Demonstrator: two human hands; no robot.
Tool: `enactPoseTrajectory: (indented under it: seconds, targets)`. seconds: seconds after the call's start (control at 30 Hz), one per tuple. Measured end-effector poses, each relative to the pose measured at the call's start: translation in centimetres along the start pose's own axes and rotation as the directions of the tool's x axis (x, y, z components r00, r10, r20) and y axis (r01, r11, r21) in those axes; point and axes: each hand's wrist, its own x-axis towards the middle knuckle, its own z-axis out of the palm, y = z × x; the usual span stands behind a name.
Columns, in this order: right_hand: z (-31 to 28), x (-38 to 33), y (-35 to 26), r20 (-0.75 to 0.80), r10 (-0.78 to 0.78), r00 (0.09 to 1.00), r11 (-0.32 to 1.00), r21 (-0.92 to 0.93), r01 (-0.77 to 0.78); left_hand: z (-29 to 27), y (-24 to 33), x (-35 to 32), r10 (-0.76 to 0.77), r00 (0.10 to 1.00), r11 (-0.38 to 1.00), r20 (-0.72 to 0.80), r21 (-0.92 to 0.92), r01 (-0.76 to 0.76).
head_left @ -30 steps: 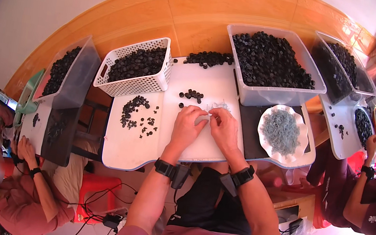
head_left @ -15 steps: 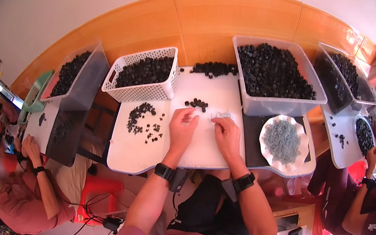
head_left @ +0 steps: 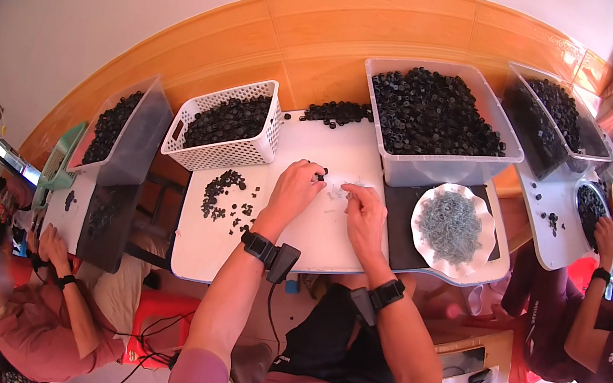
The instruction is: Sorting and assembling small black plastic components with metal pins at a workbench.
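My left hand (head_left: 295, 193) is over the white table, its fingers closed around a small black cap-like part (head_left: 323, 171). To its right my right hand (head_left: 364, 215) has thumb and forefinger pinched together beside a thin scatter of small pale grey pieces (head_left: 336, 191); what the pinch holds is too small to make out. Left of my left hand lies a loose group of small black parts (head_left: 220, 192), some heaped and some spread singly. A scalloped white plate (head_left: 483, 244) full of fine grey-blue pieces stands right of my right hand on a black mat (head_left: 400, 242).
A white perforated basket (head_left: 271, 138) and a large clear bin (head_left: 438, 171), both full of black parts, stand at the table's back. Between them lies a row of black parts (head_left: 337, 113). People sit working at a left table (head_left: 70, 214) and a right table (head_left: 548, 238).
My left hand has moved forward onto the small black pile and closed on a part there. My right hand has shifted slightly left. The view has tilted slightly.
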Motion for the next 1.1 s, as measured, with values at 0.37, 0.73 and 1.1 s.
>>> enactPoseTrajectory:
  seconds: [0.37,0.73,1.1]
  targets:
    - [-0.1,0.1,0.0,0.051,-0.036,0.998,0.999,-0.025,0.037,1.3,0.1,-0.3,-0.228,0.974,0.971,-0.005,0.078,0.228]
    - [-0.2,0.0,-1.0,0.108,0.138,0.984,0.99,0.012,-0.141,1.4,2.6,-3.9,-0.25,0.953,0.944,-0.172,-0.264,0.2]
    - [-0.1,-0.3,-1.4,0.262,0.265,0.928,0.954,0.071,-0.292,2.4,2.7,-7.0,-0.27,0.944,0.913,-0.187,-0.36,0.19]
